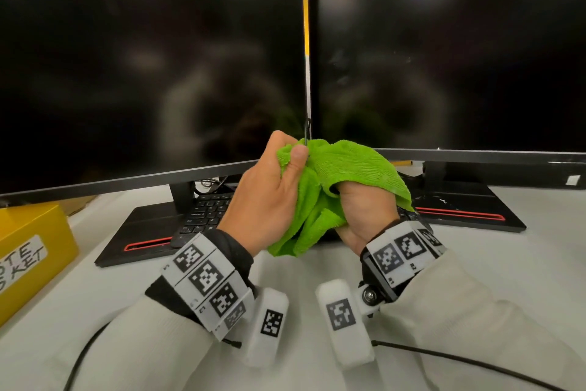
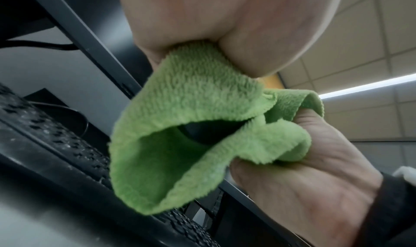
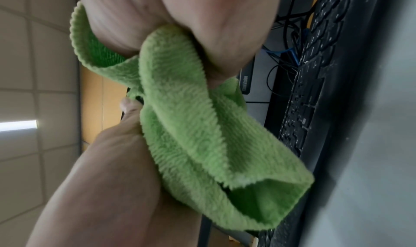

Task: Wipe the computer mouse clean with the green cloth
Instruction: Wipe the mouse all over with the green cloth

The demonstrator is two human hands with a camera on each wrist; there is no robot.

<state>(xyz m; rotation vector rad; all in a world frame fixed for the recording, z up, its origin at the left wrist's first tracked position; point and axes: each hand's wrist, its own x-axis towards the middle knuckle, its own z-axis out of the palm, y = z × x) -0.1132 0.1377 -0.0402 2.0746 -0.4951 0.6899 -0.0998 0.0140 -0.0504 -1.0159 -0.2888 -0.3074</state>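
Both hands are raised above the desk with the green cloth point(image 1: 342, 165) bunched between them. My left hand point(image 1: 272, 187) grips one side of the cloth, its thumb pressing down on the top fold. The cloth drapes over my right hand point(image 1: 361, 210), which clutches it from below. The black computer mouse point(image 2: 202, 130) is almost wholly wrapped; only a dark patch shows inside the cloth point(image 2: 180, 108) in the left wrist view. Its thin black cable point(image 1: 306, 134) rises from the cloth beside my left thumb. In the right wrist view the cloth point(image 3: 191, 126) hangs between both hands.
Two dark monitors point(image 1: 142, 58) point(image 1: 459, 58) stand close behind the hands on black bases with red stripes. A black keyboard point(image 1: 206, 210) lies under the left monitor. A yellow box point(image 1: 31, 248) sits at the left edge. Black cables point(image 1: 459, 362) cross the white desk point(image 1: 507, 264) near me.
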